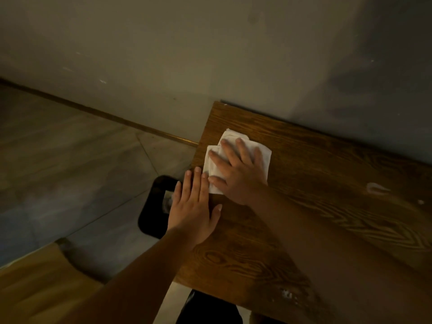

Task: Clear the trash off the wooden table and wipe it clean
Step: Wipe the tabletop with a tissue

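A white folded cloth (263,152) lies near the far left corner of the wooden table (315,183). My right hand (236,169) presses flat on the cloth with fingers spread. Beside it, my left hand (194,206) rests flat on the table's left edge, fingers together, its fingertips touching the cloth's lower edge and holding nothing. Small white smears (376,188) mark the tabletop at the right, and white specks (288,295) sit near the front edge.
A black bin (154,204) stands on the tiled floor just left of the table, below my left hand. A wall runs behind the table. A wooden seat (35,286) is at the lower left.
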